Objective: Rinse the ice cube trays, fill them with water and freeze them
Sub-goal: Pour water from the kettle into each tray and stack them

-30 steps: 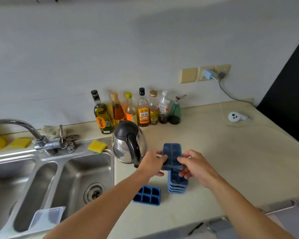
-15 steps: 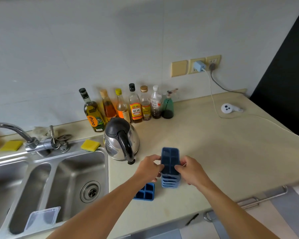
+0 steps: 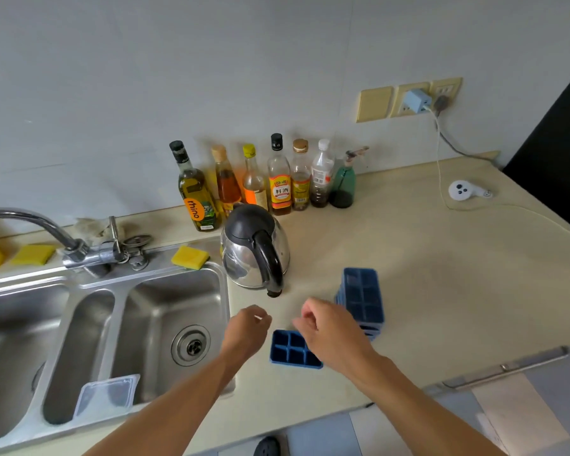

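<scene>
Hovering over the near part of the counter (image 3: 441, 291), both my hands hold nothing: the left hand (image 3: 248, 329) and right hand (image 3: 326, 327) hang with fingers loosely curled. A single blue ice cube tray (image 3: 287, 348) lies flat, partly under the right hand. Just right of it and farther back stands the stack of blue trays (image 3: 362, 297), right of the kettle (image 3: 254, 248). The sink (image 3: 165, 291) is on the left.

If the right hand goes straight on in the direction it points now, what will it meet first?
Probably the black handle of the kettle, just beyond the right hand. How high the hand is over the counter is unclear.
</scene>
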Available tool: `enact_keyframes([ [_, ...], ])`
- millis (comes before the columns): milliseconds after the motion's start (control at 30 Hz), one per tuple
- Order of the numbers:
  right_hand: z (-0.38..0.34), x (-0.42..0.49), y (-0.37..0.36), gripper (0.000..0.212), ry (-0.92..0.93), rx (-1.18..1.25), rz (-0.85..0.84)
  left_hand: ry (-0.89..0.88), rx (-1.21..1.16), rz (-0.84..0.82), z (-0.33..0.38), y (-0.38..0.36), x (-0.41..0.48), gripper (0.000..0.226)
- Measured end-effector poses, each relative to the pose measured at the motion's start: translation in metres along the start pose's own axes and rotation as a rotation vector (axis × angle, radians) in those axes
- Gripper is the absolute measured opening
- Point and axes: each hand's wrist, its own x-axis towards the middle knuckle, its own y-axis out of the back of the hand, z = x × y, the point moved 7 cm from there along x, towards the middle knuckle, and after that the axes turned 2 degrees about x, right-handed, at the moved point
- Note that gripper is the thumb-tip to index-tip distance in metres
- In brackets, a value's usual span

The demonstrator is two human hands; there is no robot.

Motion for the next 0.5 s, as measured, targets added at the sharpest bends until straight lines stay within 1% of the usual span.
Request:
enact_keyframes([
  [67, 0.015, 0.003, -0.029, 0.024, -0.086, -0.147, -0.059, 0.039, 0.031, -0.071, -0.02, -0.002, 0.003, 0.03],
  [133, 0.034, 0.002, -0.051, 0.023, -0.176, -0.221, -0.105, 0.079, -0.052, -0.162, -0.031, -0.009, 0.004, 0.032],
  [233, 0.058, 0.002, -0.07, 0.034, -0.301, -0.213, -0.161, 0.12, -0.182, -0.266, -0.037, -0.02, -0.002, 0.031],
  [333, 0.069, 0.005, -0.081, 0.041, -0.382, -0.157, -0.213, 0.114, -0.228, -0.362, -0.037, -0.027, -0.011, 0.03],
  [400, 0.067, 0.007, -0.087, 0.04, -0.384, -0.133, -0.234, 0.123, -0.25, -0.372, -0.038, -0.026, -0.016, 0.029],
  [500, 0.051, 0.016, -0.092, 0.035, -0.319, -0.106, -0.201, 0.142, -0.302, -0.292, -0.047, -0.006, -0.019, 0.023],
])
